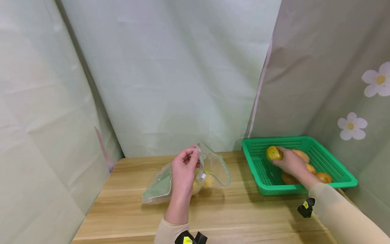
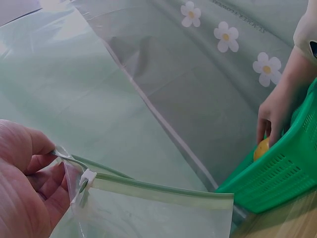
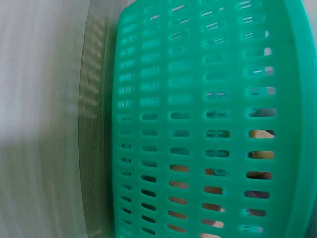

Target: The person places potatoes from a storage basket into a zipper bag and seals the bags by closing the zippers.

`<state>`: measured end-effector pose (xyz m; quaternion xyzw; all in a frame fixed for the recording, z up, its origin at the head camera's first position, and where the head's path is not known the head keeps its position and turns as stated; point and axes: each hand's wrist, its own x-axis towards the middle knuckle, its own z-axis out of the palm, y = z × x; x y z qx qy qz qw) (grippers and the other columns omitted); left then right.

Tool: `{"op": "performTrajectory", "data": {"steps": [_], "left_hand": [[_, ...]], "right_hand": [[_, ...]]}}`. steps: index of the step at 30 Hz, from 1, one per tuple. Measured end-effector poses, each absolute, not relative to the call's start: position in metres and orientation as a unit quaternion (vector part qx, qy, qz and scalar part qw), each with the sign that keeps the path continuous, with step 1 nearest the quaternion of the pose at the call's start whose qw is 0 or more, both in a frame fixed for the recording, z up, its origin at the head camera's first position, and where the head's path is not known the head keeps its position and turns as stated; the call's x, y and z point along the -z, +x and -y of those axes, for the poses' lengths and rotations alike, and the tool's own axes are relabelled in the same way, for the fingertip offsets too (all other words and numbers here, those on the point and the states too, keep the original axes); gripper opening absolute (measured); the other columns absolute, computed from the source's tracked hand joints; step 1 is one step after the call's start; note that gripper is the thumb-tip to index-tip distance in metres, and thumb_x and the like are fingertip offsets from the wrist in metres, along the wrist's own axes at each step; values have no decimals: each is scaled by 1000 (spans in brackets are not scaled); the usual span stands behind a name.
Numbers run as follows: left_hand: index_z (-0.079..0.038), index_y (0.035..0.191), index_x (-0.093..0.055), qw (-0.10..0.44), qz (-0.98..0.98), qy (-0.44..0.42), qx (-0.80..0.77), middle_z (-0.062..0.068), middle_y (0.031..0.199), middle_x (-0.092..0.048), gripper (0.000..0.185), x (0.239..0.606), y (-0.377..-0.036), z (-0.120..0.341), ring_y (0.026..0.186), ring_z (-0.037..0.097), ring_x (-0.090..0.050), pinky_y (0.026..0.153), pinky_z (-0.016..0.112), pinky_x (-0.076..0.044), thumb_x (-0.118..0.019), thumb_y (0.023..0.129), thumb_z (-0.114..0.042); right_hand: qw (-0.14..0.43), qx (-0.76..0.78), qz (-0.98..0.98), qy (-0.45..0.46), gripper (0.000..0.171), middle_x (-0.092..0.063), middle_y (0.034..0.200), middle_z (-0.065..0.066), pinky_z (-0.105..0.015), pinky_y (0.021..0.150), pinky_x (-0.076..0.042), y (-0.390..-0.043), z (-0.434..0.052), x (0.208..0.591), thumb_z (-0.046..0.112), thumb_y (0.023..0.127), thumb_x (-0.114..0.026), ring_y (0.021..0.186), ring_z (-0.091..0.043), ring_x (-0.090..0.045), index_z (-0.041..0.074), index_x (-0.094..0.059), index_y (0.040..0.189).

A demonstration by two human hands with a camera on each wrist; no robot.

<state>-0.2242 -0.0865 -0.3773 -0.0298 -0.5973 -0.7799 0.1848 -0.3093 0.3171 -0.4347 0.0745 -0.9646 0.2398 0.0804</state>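
My left hand (image 1: 185, 169) pinches the top edge of a clear zip bag (image 1: 158, 189) between thumb and fingers. The bag's mouth gapes toward the right, and yellow round fruit (image 1: 208, 180) shows through its side. In the left wrist view a white zip slider (image 2: 88, 177) sits close to the fingertips. Over at the right, my right hand (image 1: 292, 163) grips a yellow-green round fruit (image 1: 272, 153) inside the green basket (image 1: 262, 189). The right wrist view shows mostly the basket's slotted wall (image 3: 193, 124), which hides the hand.
More orange-yellow fruit (image 1: 323, 177) lies in the basket beneath and beside the right forearm. Both stand on a wooden table (image 1: 122, 210). Pale curtains (image 1: 182, 74) close in the back and sides, with white flowers (image 1: 352, 126) printed on the right one.
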Motion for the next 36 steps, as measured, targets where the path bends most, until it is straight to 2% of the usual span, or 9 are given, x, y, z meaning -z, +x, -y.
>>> {"op": "performTrajectory", "data": {"steps": [4, 11, 18, 22, 25, 32, 36], "left_hand": [[7, 109, -76, 184, 595, -28, 782, 14, 136, -74, 12, 376, -224, 85, 81, 14, -64, 67, 21, -59, -76, 105, -5], [7, 110, -76, 184, 597, -24, 780, 14, 135, -74, 14, 376, -223, 87, 79, 13, -64, 67, 21, -59, -76, 105, -7], [8, 110, -76, 185, 595, -23, 781, 15, 136, -73, 15, 375, -223, 86, 79, 14, -65, 67, 21, -59, -76, 105, -5], [7, 109, -77, 185, 595, -22, 782, 14, 136, -73, 13, 376, -224, 86, 80, 13, -65, 67, 22, -59, -76, 105, -6], [6, 109, -76, 186, 596, -21, 781, 14, 135, -74, 12, 376, -224, 86, 81, 14, -65, 67, 22, -59, -76, 105, -5], [6, 109, -76, 183, 597, -24, 781, 14, 135, -74, 12, 377, -223, 86, 81, 14, -65, 67, 22, -59, -76, 105, -6], [7, 109, -77, 183, 595, -25, 782, 14, 136, -74, 13, 376, -222, 86, 80, 13, -64, 67, 22, -59, -76, 105, -5]], "right_hand": [[91, -259, 958, 83, 79, -71, 108, -29, -38, 60, -47, -305, -316, 431, 24, 100, -80, 75, -27, -60, -16, -45, 156], [105, -272, 952, 95, 78, -69, 125, -33, -38, 69, -52, -300, -309, 419, 25, 101, -81, 86, -29, -65, -12, -46, 159], [100, -290, 946, 103, 81, -68, 129, -34, -39, 68, -53, -287, -297, 402, 33, 103, -81, 88, -30, -67, -10, -43, 162], [100, -295, 944, 108, 81, -65, 136, -35, -37, 69, -55, -279, -291, 393, 36, 105, -79, 99, -36, -71, -7, -43, 163], [98, -309, 939, 115, 80, -64, 140, -34, -36, 70, -57, -273, -284, 388, 35, 105, -78, 107, -40, -72, -6, -43, 164], [97, -343, 924, 137, 76, -60, 145, -35, -31, 75, -62, -261, -269, 378, 28, 105, -80, 111, -42, -74, -6, -45, 163], [100, -362, 913, 157, 74, -59, 149, -34, -36, 84, -65, -256, -258, 374, 23, 104, -81, 115, -43, -72, -8, -46, 161]]}}
